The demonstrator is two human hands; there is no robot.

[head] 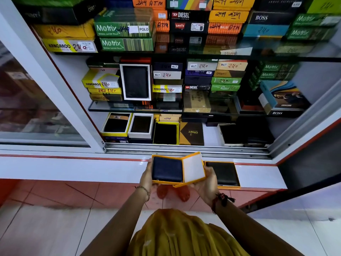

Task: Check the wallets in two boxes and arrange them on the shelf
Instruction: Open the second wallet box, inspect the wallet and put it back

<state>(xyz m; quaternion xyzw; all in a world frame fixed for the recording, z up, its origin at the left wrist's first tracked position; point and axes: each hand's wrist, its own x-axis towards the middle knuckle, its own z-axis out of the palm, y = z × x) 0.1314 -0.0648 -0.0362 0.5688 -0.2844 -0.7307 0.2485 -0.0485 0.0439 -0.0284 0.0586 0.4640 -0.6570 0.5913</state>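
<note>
- While we stand before the open display cabinet, our left hand [147,179] grips the left edge of a shallow orange-rimmed cardboard box [167,182], fingers closed on its side and underside.
- Inside that box lies a dark navy leather wallet [167,170], flat and filling nearly the whole tray.
- Our right hand [206,184] is clamped on the box's orange lid with a white inner face [193,169], which is tilted up and leans against the right edge of the box.
- Just beside the lid, on the white ledge [73,169], rests a second open orange-rimmed box [238,179], and in it a black leather wallet [223,173] lies flat; our right hand overlaps its left edge.
- Beyond the ledge, the bottom shelf [210,133] of the cabinet holds several open boxes with dark wallets, among them a yellow-rimmed box [166,133] and a brown and gold closed box [191,133].
- Above, two glass shelves carry stacks of closed wallet boxes in green, orange, yellow, black and blue.
- A bracelet sits on each wrist.
</note>
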